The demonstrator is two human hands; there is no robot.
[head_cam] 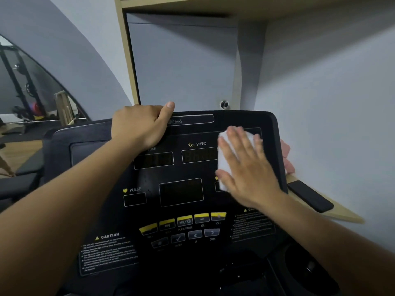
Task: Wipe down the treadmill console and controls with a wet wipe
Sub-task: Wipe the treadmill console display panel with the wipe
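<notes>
The black treadmill console [181, 189] fills the middle of the view, with its display windows and a row of yellow buttons [183, 222] lower down. My right hand [245, 167] lies flat with straight fingers on a white wet wipe [222, 165], pressing it against the console's upper right face, beside the SPEED window. The wipe shows at the hand's left edge and past the fingertips. My left hand [141, 122] grips the console's top edge, fingers curled over the back, thumb along the rim.
A black phone [310, 196] lies on a wooden ledge [333, 214] to the right of the console. Something pink [286, 154] sits behind the console's right edge. A wall and wooden shelf frame stand close behind. A cup holder [307, 270] is at lower right.
</notes>
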